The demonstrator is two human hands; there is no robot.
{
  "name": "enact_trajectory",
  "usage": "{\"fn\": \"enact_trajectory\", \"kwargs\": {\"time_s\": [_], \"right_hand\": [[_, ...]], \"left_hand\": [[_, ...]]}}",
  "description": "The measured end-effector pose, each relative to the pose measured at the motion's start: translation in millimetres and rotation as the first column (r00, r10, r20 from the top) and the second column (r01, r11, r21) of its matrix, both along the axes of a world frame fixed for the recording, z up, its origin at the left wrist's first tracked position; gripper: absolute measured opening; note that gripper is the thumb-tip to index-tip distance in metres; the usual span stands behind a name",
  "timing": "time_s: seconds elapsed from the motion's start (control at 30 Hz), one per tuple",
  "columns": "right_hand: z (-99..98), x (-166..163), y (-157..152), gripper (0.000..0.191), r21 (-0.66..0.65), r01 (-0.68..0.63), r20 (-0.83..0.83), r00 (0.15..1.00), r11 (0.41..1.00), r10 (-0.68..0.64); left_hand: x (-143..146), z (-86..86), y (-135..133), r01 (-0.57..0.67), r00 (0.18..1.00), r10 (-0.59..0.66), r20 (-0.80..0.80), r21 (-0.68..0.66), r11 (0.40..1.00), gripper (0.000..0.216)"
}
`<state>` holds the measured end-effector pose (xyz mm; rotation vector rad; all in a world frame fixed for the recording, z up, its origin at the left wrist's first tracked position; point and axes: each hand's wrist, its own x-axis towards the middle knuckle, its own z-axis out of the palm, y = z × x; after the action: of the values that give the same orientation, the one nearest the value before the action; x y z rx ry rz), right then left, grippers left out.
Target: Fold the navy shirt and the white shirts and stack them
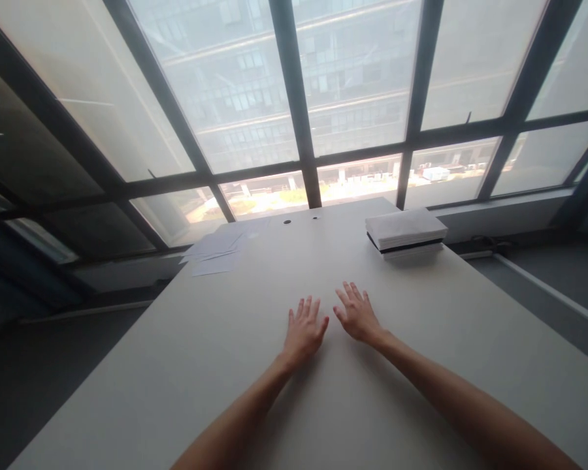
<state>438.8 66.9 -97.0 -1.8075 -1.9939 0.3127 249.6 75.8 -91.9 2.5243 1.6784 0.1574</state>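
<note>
Both hands are palm down over the middle of a white table (186, 365). My left hand (304, 331) has its fingers spread and holds nothing. Just to its right, my right hand (357, 314) is also open, with its fingers apart and nothing in them. A small gap separates the two thumbs. Whether the palms press on the tabletop or hover slightly above it, I cannot tell. Beyond my right hand lies a thick stack of white paper (406, 227) with a dark band low in it. Several loose white sheets (215, 248) lie overlapping at the far left.
Two small dark round spots, a larger one (287, 222) and a smaller one (315, 217), show near the table's far edge. Behind the table stand tall windows with dark frames (308, 156). A blue curtain (24, 267) hangs at left, and a pale rail (549, 290) runs along the floor at right.
</note>
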Motion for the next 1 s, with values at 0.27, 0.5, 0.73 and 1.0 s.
{"fn": "enact_trajectory", "kwargs": {"time_s": [0.27,0.5,0.73,1.0], "right_hand": [[-21.6,-13.1,-7.2,0.064,-0.068,-0.059,0.142,0.988,0.996,0.068],[-17.6,-13.6,-8.6,0.064,-0.086,-0.059,0.148,0.986,0.995,0.072],[-14.1,-13.5,-10.4,0.063,-0.081,-0.060,0.130,0.989,0.995,0.070],[-3.7,-16.7,-10.8,0.058,-0.063,-0.045,0.040,0.998,0.997,0.048]], "left_hand": [[-2.4,-7.1,-3.7,0.064,0.998,-0.063,-0.023,0.018,0.998,0.066],[-2.1,-9.7,-4.6,0.067,0.998,-0.067,-0.011,0.034,0.997,0.066],[-1.6,-9.7,-3.0,0.058,0.998,-0.058,-0.007,0.036,0.998,0.066],[-0.6,-3.7,-4.1,0.055,0.997,-0.053,-0.059,0.037,0.998,0.063]]}}
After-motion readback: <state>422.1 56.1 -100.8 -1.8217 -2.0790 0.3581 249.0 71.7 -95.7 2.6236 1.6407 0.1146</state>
